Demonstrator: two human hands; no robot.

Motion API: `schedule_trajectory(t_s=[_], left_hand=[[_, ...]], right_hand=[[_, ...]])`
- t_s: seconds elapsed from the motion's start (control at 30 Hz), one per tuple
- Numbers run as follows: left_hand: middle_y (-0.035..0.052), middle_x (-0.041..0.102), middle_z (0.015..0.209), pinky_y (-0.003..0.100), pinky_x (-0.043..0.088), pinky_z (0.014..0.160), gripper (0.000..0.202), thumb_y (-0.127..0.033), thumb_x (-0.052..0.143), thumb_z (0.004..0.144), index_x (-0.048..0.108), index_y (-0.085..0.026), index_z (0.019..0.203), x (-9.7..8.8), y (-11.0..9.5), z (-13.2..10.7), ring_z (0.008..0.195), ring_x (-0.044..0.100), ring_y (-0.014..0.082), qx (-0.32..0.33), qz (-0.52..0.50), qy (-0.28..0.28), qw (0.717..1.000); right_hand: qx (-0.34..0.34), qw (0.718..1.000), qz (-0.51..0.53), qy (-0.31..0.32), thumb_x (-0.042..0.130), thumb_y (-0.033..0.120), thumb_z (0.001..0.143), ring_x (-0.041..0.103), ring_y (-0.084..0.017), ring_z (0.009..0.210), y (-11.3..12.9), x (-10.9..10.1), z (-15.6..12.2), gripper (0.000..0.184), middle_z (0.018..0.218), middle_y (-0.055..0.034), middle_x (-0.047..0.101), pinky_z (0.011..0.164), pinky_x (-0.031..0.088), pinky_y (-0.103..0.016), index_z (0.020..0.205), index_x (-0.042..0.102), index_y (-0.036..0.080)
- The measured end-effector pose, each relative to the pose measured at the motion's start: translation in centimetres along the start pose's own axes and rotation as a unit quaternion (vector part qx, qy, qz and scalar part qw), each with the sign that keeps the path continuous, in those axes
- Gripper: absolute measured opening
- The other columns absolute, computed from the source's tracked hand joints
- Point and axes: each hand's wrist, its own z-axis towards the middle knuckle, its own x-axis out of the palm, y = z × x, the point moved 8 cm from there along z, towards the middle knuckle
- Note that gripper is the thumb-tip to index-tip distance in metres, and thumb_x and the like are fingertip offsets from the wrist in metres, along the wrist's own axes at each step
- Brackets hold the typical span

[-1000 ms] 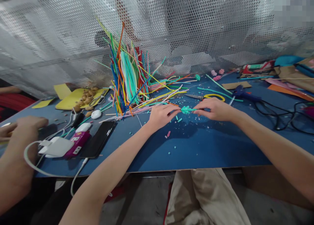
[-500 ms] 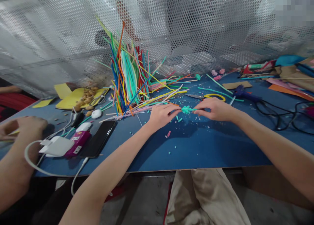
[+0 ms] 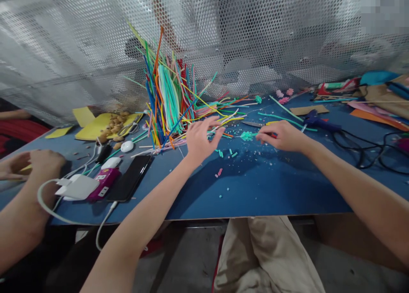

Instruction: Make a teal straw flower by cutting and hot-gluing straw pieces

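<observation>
My left hand [image 3: 202,142] is raised just over the blue table with its fingers spread and nothing in them. To its right, a small teal pipe-cleaner flower [image 3: 247,135] with looped, leaf-like lobes sticks out from the fingertips of my right hand [image 3: 276,136]. That hand is closed in a pinch around the flower's short stem. A small red bit shows between its fingers; I cannot make out what it is. Scissors [image 3: 254,124] lie behind the right hand, which hides most of their yellow handles. Short teal snippets [image 3: 234,154] lie below the flower.
A dense bundle of colourful pipe cleaners [image 3: 169,101] stands against the perforated metal screen [image 3: 249,41]. A blue glue gun [image 3: 321,122] with a black cable lies at right. At left are a phone [image 3: 131,180], a purple power strip [image 3: 104,184] and another person's hands [image 3: 44,163].
My left hand has let go of the teal flower, moved slightly left and spread its fingers. The flower stays at my right hand, whose fingers have curled in more.
</observation>
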Motion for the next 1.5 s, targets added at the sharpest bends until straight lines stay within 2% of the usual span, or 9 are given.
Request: schedule_trajectory(t_s=[0.17, 0.33, 0.4, 0.57, 0.77, 0.9, 1.13, 1.33, 1.5], left_hand=[[0.0024, 0.076, 0.092, 0.042, 0.043, 0.100, 0.019, -0.040, 0.063, 0.094, 0.070, -0.023, 0.101, -4.7, 3.9, 2.0, 0.093, 0.068, 0.0208, -0.089, 0.040, -0.124, 0.987], [0.0012, 0.070, 0.084, 0.030, 0.051, 0.077, 0.026, -0.040, 0.051, 0.101, 0.066, -0.020, 0.101, -9.7, 7.4, 3.7, 0.075, 0.067, 0.0135, -0.153, -0.020, -0.228, 0.961], [0.0011, 0.070, 0.080, 0.026, 0.049, 0.071, 0.025, -0.039, 0.053, 0.099, 0.068, -0.019, 0.098, -10.0, 8.3, 4.5, 0.071, 0.066, 0.0119, -0.157, -0.025, -0.180, 0.971], [0.0004, 0.074, 0.077, 0.023, 0.049, 0.073, 0.026, -0.039, 0.057, 0.094, 0.073, -0.020, 0.091, -5.9, 10.0, 4.5, 0.070, 0.066, 0.0120, -0.122, 0.034, 0.119, 0.985], [0.0013, 0.078, 0.092, 0.026, 0.047, 0.076, 0.032, -0.048, 0.055, 0.092, 0.076, -0.025, 0.100, -1.2, 12.1, 2.5, 0.083, 0.070, 0.0182, -0.070, 0.162, 0.317, 0.932], [0.0012, 0.078, 0.091, 0.024, 0.048, 0.073, 0.034, -0.051, 0.058, 0.087, 0.076, -0.024, 0.096, 0.6, 14.1, 0.7, 0.083, 0.070, 0.0179, -0.097, 0.095, 0.446, 0.885], [0.0000, 0.078, 0.090, 0.023, 0.049, 0.073, 0.039, -0.059, 0.061, 0.082, 0.078, -0.025, 0.092, -1.8, 17.3, -1.3, 0.083, 0.070, 0.0177, -0.166, 0.065, 0.430, 0.885], [-0.0010, 0.077, 0.088, 0.022, 0.048, 0.068, 0.039, -0.058, 0.067, 0.077, 0.078, -0.026, 0.096, -0.5, 17.5, -3.2, 0.075, 0.068, 0.0155, -0.187, 0.035, 0.501, 0.844], [0.0002, 0.077, 0.090, 0.021, 0.049, 0.068, 0.041, -0.059, 0.067, 0.077, 0.080, -0.024, 0.096, 0.0, 17.7, -3.7, 0.074, 0.067, 0.0151, -0.201, 0.026, 0.500, 0.842]], right_hand=[[0.035, 0.999, 0.025, 0.001, 0.048, 0.043, 0.100, 0.059, -0.011, 0.058, -0.9, -0.4, 0.0, 0.033, 0.079, 0.0012, 0.076, 0.064, 0.042, -0.028, 0.087, 0.073, 0.024], [0.043, 0.999, 0.024, -0.012, 0.048, 0.047, 0.099, 0.054, -0.011, 0.053, -1.4, -0.5, 0.0, 0.039, 0.070, 0.0006, 0.073, 0.059, 0.039, -0.028, 0.077, 0.069, 0.022], [0.045, 0.999, 0.015, -0.012, 0.049, 0.047, 0.099, 0.054, -0.011, 0.054, -1.6, -0.4, 0.0, 0.040, 0.066, 0.0010, 0.071, 0.060, 0.039, -0.028, 0.073, 0.068, 0.022], [0.069, 0.997, -0.015, -0.030, 0.049, 0.045, 0.097, 0.054, -0.012, 0.055, -2.0, -0.8, -0.1, 0.041, 0.061, 0.0006, 0.067, 0.061, 0.037, -0.030, 0.068, 0.066, 0.022], [0.075, 0.995, -0.031, -0.056, 0.053, 0.044, 0.095, 0.047, -0.012, 0.052, -3.0, -1.4, -0.4, 0.037, 0.058, 0.0009, 0.063, 0.058, 0.034, -0.031, 0.069, 0.067, 0.023], [0.071, 0.996, -0.026, -0.056, 0.054, 0.043, 0.094, 0.048, -0.012, 0.053, -3.8, -1.6, -0.5, 0.036, 0.060, 0.0003, 0.064, 0.059, 0.035, -0.031, 0.069, 0.067, 0.022], [0.066, 0.997, 0.015, -0.027, 0.055, 0.041, 0.094, 0.055, -0.012, 0.057, -4.5, -1.1, -0.7, 0.032, 0.064, 0.0004, 0.068, 0.062, 0.041, -0.030, 0.073, 0.069, 0.022], [0.061, 0.998, 0.016, -0.015, 0.055, 0.041, 0.095, 0.056, -0.012, 0.058, -3.9, -1.1, -0.6, 0.033, 0.065, 0.0007, 0.069, 0.062, 0.042, -0.030, 0.071, 0.068, 0.022], [0.066, 0.998, 0.019, -0.010, 0.054, 0.043, 0.095, 0.055, -0.012, 0.056, -3.9, -1.1, -0.7, 0.033, 0.065, 0.0009, 0.068, 0.062, 0.042, -0.031, 0.072, 0.068, 0.023]])
